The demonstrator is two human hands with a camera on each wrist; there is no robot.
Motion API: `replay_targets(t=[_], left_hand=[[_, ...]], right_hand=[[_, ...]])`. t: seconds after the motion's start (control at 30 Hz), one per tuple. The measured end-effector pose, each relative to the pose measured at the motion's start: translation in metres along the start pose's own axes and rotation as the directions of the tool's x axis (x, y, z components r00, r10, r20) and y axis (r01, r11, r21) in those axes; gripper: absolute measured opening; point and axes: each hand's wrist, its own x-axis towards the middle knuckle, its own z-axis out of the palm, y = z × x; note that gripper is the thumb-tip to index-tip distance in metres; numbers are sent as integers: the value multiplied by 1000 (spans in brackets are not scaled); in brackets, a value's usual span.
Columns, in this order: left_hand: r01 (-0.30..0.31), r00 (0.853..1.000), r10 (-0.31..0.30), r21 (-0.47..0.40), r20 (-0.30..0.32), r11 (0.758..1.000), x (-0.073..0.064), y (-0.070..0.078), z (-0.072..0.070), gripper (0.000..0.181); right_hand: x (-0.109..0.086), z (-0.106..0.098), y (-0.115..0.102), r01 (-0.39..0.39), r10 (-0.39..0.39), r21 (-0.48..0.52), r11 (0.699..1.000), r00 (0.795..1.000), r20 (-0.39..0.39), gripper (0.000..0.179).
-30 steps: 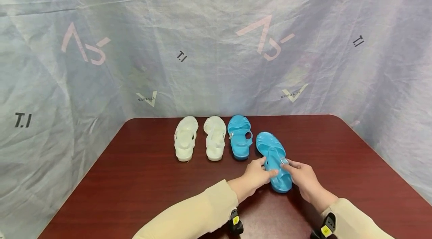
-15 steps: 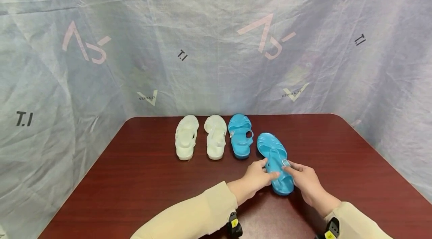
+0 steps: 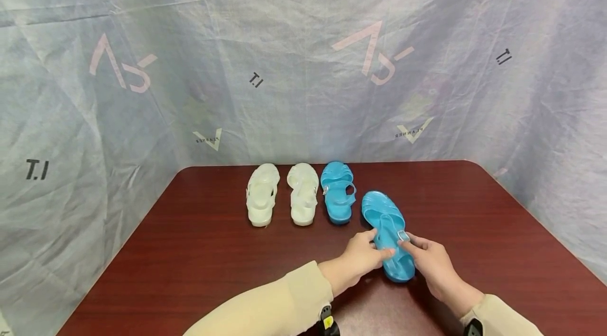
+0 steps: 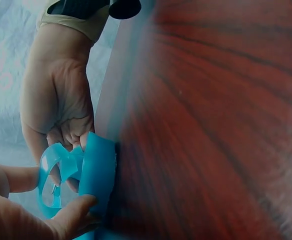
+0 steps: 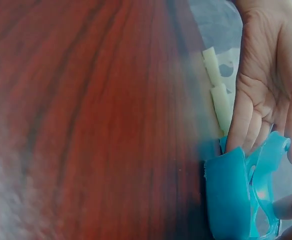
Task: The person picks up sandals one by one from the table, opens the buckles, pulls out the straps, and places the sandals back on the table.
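A blue jelly sandal [image 3: 381,208], toe pointing away and tilted left, lies on the dark red table in the head view. My left hand [image 3: 356,256] grips its left side, thumb over the footbed edge. My right hand [image 3: 435,263] pinches the strap by the silver buckle [image 3: 403,236] on the right side. Close up in the left wrist view, thumb and finger [image 4: 76,217] hold around the blue sandal's heel [image 4: 97,167] and strap. The right wrist view shows the same heel [image 5: 228,195], with the far fingers partly hidden behind it.
Left of the held sandal stands its matching blue sandal [image 3: 339,212] at the back of the table [image 3: 213,273]. Further left are two white sandals, one [image 3: 303,212] beside the other [image 3: 260,215]. A grey printed cloth [image 3: 303,62] hangs behind the table.
The blue sandal and both hands have shifted slightly toward me and a little to the right. Both hands keep their hold. The other sandals stay where they were.
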Motion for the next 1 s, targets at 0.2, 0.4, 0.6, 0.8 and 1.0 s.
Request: replay_targets(t=[0.2,0.4,0.6,0.8,1.0], left_hand=[[-1,1000,1,18,14,1000,0,2,-2,64],[31,999,-32,31,29,999,-1,4,-3,62],[43,999,-43,56,-7,998,0,7,-3,65],[-31,995,60,322,-80,946,9,16,-7,69],[-255,942,335,597,-24,760,19,19,-11,53]], right_hand=[[0,0,1,12,-12,-23,1000,1000,-11,65],[-2,0,2,15,-15,-36,999,1000,-8,66],[-3,2,2,24,-26,-48,999,999,-33,64],[-3,-2,-1,22,-22,-39,999,1000,-10,65],[-6,-12,2,40,-40,-59,997,999,-9,62]])
